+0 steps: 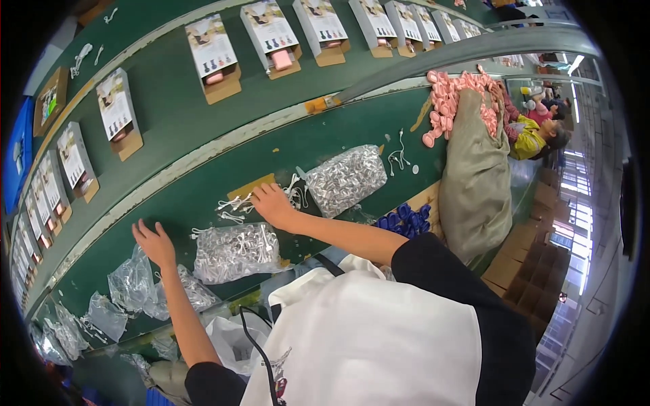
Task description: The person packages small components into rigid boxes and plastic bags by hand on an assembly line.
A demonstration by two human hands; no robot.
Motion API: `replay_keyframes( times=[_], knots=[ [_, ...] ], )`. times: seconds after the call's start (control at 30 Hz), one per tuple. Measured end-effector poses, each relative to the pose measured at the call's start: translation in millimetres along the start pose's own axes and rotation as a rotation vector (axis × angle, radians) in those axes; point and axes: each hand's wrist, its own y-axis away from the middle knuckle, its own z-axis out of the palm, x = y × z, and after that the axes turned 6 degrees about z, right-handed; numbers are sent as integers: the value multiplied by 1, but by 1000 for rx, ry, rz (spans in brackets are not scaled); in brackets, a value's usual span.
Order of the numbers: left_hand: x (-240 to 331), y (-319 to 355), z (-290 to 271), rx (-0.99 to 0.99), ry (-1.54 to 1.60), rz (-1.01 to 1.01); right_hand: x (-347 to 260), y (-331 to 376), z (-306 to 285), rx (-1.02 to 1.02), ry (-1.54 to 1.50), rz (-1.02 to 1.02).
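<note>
Right hand (272, 205): fingers together and curled down onto a little heap of white cords (238, 205) lying on the green table (352, 122), right beside a flat piece of brown cardboard (252, 185). Can't tell if it's actually pinching one or just pressing on the heap. Left hand (154, 243) is further left, fingers spread apart, palm down, flat on the bare table, holding nothing.

Between the two hands, on the near side, sits one clear bag stuffed with small silvery-white parts (235, 252). A second bag like it (347, 178) lies just right of the right hand. To the near left there's a scatter of empty crumpled clear bags (132, 284), I count roughly five.

On the far side, a belt carries a row of open boxes with pink items inside (213, 57). Off to the right, a big grey sack (476, 179) overflows with pink pieces, and a batch of blue parts (405, 220) sits near it.
</note>
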Motion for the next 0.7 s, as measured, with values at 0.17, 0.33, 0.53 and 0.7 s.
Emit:
replay_keyframes(
  times=[0.17, 0.33, 0.53, 0.7],
  knots=[
    [-42, -10, 49, 262, -198, -169, -7, -4, -16, 50, -45, -10],
    [-21, -26, 67, 311, -98, -225, 2, -17, -15, 42, 75, -115],
    [-15, -28, 60, 348, -113, -229, -2, -21, -16, -64, -142, -131],
    [-24, -26, 62, 319, -118, -267, -11, -38, -2, 28, -132, -104]
  ],
)
